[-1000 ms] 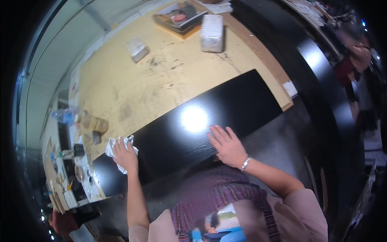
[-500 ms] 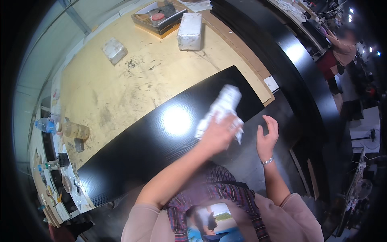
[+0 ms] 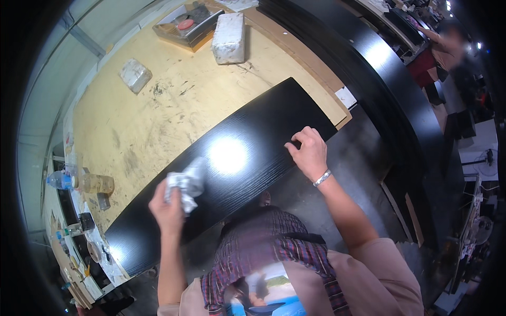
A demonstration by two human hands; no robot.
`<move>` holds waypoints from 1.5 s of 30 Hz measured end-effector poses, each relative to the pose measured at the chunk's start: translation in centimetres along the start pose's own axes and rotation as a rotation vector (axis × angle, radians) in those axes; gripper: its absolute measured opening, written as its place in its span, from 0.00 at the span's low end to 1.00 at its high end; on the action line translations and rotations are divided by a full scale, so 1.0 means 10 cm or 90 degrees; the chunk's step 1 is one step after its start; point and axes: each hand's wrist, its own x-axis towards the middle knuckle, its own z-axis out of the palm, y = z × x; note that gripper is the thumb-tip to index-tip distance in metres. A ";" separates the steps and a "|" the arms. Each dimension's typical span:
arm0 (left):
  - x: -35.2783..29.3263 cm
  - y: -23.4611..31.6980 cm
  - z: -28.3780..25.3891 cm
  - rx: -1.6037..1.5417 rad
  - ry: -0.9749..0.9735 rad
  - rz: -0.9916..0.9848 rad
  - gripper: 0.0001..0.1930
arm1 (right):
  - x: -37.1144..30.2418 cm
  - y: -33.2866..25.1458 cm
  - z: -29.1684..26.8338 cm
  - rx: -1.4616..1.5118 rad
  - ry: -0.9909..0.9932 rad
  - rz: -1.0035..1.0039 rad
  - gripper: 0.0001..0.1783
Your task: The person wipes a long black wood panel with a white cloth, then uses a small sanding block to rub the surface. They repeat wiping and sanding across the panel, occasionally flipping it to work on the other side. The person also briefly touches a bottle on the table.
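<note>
A white block [image 3: 228, 38] and a shallow wooden tray [image 3: 185, 26] sit at the plywood worktable's [image 3: 158, 116] far end; a smaller wrapped block [image 3: 135, 75] lies apart, bottles [image 3: 79, 181] at left.

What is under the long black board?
The black board lies on a scratched yellowish wooden table. The tabletop directly beneath it is covered, so anything there can't be seen.

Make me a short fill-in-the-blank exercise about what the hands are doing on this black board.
1. The left hand grips a crumpled white ____ over the long black board.
2. The right hand rests on the board with a silver ____ on its wrist.
3. The board lies on a pale ____ worktop.
4. A clear plastic ____ lies at the worktop's left edge.

Missing words: cloth; bracelet; wooden; bottle
</note>
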 end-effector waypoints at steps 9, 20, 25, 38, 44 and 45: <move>-0.28 -0.96 -0.41 0.411 0.169 0.251 0.13 | 0.07 0.09 -0.09 0.057 -0.125 0.029 0.05; -0.25 -0.97 -0.41 0.389 0.161 0.234 0.14 | 0.09 0.16 -0.07 0.060 -0.131 0.046 0.07; -0.23 -0.89 -0.41 0.358 0.167 0.223 0.11 | 0.11 0.14 -0.02 0.035 -0.110 0.036 0.07; -0.49 -0.30 0.18 0.313 -0.054 0.314 0.27 | -0.66 -1.05 0.40 -0.054 -0.376 -0.438 0.55; -1.21 -1.53 -1.71 0.619 0.301 0.035 0.26 | -0.75 -0.99 0.49 -0.124 -0.295 -0.468 0.51; -1.37 -1.69 -2.09 0.665 0.355 -0.024 0.26 | -0.74 -1.02 0.46 -0.122 -0.306 -0.467 0.49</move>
